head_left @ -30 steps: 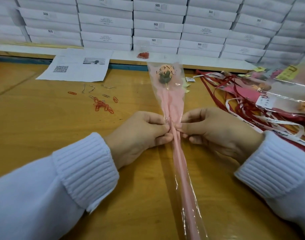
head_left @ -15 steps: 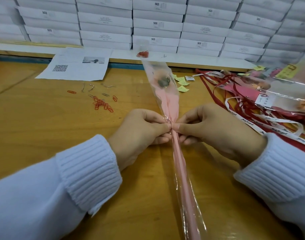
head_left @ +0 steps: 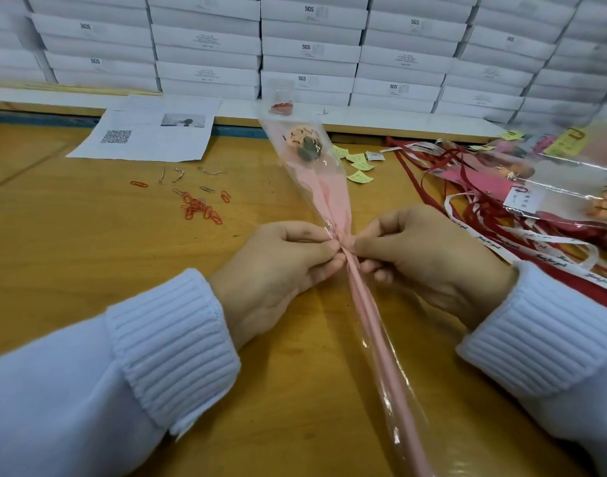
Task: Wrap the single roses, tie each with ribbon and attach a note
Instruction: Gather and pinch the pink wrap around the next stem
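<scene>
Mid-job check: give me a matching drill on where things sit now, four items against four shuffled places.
1. paper clips
2. yellow notes
3. ribbons
4. wrapped rose

A. pinched between left hand and right hand
B. heaped at the right of the table
C. scattered left of the wrapped rose
D. just right of the wrapped rose's top

Pairs: 1-C, 2-D, 3-B, 4-A

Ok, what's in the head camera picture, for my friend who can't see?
A left hand and a right hand pinch a wrapped rose at its middle on a wooden table. Paper clips lie to its left, ribbons to its right, white boxes stacked behind.
</scene>
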The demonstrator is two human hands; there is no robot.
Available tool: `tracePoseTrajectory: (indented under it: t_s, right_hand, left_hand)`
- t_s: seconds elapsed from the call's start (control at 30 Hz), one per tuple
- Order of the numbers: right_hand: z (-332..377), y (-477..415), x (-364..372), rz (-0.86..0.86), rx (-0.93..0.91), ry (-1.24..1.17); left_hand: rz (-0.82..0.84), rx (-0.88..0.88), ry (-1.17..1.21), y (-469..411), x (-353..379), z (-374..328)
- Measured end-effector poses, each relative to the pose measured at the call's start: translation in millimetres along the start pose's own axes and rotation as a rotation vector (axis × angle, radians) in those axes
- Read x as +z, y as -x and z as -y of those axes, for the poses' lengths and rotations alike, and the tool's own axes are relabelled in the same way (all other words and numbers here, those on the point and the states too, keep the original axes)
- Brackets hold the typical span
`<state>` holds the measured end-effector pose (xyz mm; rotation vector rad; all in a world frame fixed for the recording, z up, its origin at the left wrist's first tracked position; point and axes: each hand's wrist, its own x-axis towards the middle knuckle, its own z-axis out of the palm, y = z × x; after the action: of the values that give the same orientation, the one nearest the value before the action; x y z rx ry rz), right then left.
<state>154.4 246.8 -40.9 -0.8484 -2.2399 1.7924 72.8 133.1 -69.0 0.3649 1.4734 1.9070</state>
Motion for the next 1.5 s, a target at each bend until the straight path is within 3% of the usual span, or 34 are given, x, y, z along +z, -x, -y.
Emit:
tracePoseTrajectory:
  t_s: [0.13,0.3,0.5,0.8,0.87,1.03,1.2,1.37,1.5]
  right_hand:
    - [0,1,2,0.050,0.036,-0.065]
    - [0,7,3,0.043,-0.145,0.039]
    - [-1,11,4,0.004,-0.246,0.076]
    - [-2,11,5,-0.039,-0.273,0.145]
    - [-2,12,9,-0.093,-0.347,0.286]
    - [2,17,16,-0.208,-0.540,0.491]
    - [0,16,12,-0.185,-0.534,0.569]
    - [-4,14,18,-0.136,-0.505,0.578]
    - [-8,11,18,-0.022,-0.257,0.138]
  left_hand:
    - [-0.006,-0.002,0.076,0,0,1]
    - [0.040,-0.042,0.058,2,-2,-4]
    - [0.059,-0.077,-0.031,3,-3,-9]
    - [0.094,0.014,-0.245,7,2,-7]
    - [0.063,0.034,-0.193,8,4,-7]
    - [0.026,-0.073,0.246,6,2,-11]
    - [0.105,-0.105,0.208,2,-2,-10]
    - [0.028,-0.007,0.079,-4,-3,-3]
    - [0.014,0.007,0.037,-6,-5,-4]
